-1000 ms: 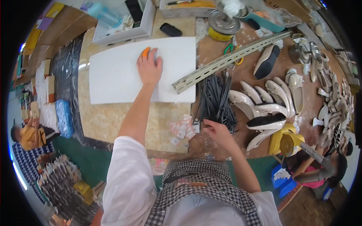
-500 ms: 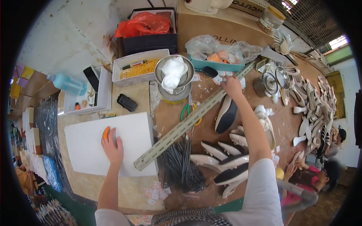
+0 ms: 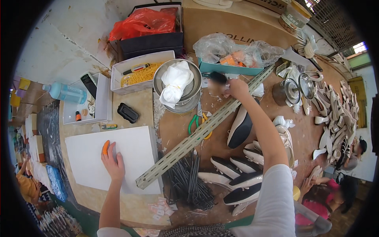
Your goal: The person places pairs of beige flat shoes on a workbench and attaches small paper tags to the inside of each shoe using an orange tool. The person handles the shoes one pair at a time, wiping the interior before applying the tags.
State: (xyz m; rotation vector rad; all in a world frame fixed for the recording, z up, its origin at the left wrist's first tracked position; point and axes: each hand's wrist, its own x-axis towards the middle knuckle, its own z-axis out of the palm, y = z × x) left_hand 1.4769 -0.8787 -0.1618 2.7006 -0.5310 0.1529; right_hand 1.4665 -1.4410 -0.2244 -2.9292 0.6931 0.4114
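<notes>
My left hand (image 3: 113, 162) lies on the top of a white box (image 3: 98, 146), fingers stretched out, with an orange cover on one fingertip. My right hand (image 3: 238, 89) is beyond the long slotted metal bar (image 3: 205, 128), its fingers drawn together beside a small dark oval object (image 3: 218, 77). A blurred patch there hides what the fingertips hold, if anything. The bar runs diagonally, its near end over the white box. Under my right forearm lies a pale shoe with a dark sole (image 3: 241, 128).
Several more shoes (image 3: 239, 170) and a bundle of black ties (image 3: 193, 179) lie nearer me. Scissors (image 3: 199, 120) sit beside the bar. A metal bowl (image 3: 189, 93) holds white cloth. A teal box (image 3: 231, 68) stands behind my right hand; shoes are heaped at far right (image 3: 333, 114).
My right hand has moved slightly left, toward the dark oval object, and its fingers have drawn in. My left hand stays on the white box. The whole view has shifted a little.
</notes>
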